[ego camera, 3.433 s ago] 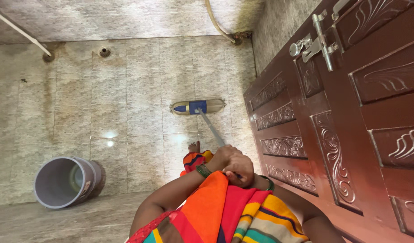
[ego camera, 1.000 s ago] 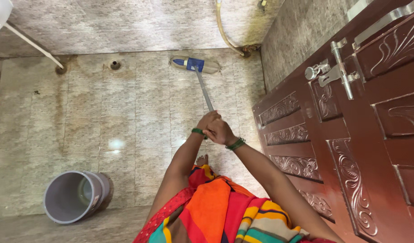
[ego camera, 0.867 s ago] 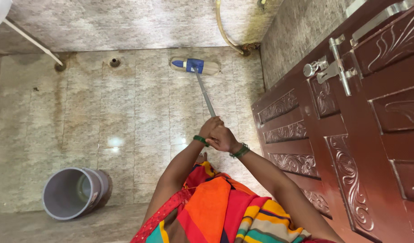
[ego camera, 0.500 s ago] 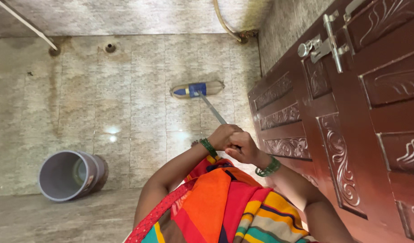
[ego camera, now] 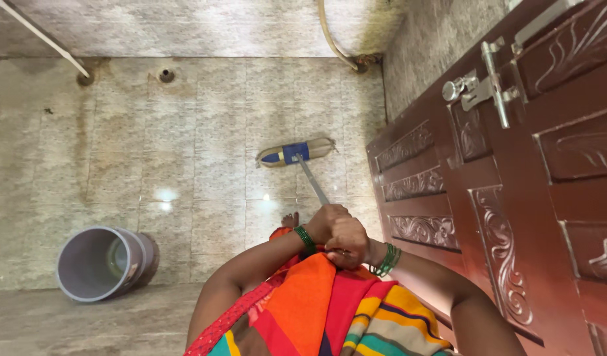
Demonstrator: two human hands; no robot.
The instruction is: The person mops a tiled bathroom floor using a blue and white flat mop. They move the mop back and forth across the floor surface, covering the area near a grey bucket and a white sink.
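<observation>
A flat mop with a blue and beige head (ego camera: 295, 152) rests on the tiled floor (ego camera: 184, 151), its grey handle (ego camera: 312, 184) running back to me. My left hand (ego camera: 325, 221) grips the handle higher toward the head. Just behind it, my right hand (ego camera: 348, 242) clasps the handle's end near my body. Both wrists carry green bangles. My bare toes (ego camera: 289, 219) show just below the mop head, above my bright striped clothing (ego camera: 330, 310).
A grey bucket (ego camera: 99, 264) stands at the lower left. A carved dark-red wooden door (ego camera: 488, 198) with a metal latch (ego camera: 483, 89) fills the right side. A floor drain (ego camera: 165, 75), a white pipe (ego camera: 46, 36) and a hose (ego camera: 336, 46) lie along the far wall.
The mop head slid from the far wall back toward my feet, and both hands drew the handle in close to my body.
</observation>
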